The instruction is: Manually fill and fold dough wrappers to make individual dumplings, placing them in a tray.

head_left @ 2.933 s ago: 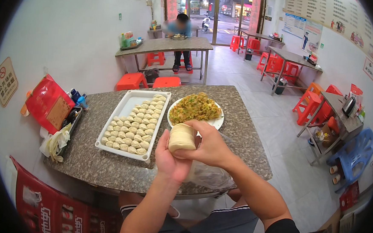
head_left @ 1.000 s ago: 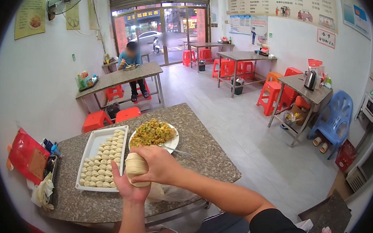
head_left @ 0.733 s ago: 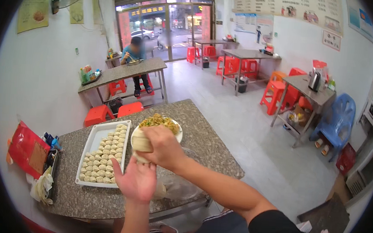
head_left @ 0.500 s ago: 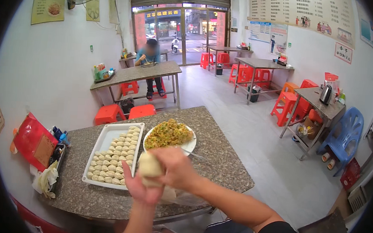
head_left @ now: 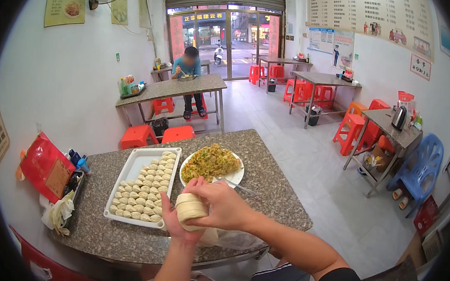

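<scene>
Above speckled surface, near filled plate, clamps pale layered dough stack in fingers of right hand, braces it against left hand, cannot tell how closed; probably soft, light, easily dented; best held gently around sides.

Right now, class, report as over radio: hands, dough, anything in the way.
Left hand and right hand both holding dough. Dough layered, held above table. Tray close left, plate just beyond; neither seems blocking.

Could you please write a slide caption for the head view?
Left hand and right hand hold stacked dough wrappers near a tray of dumplings and a plate of chopped food.
</scene>
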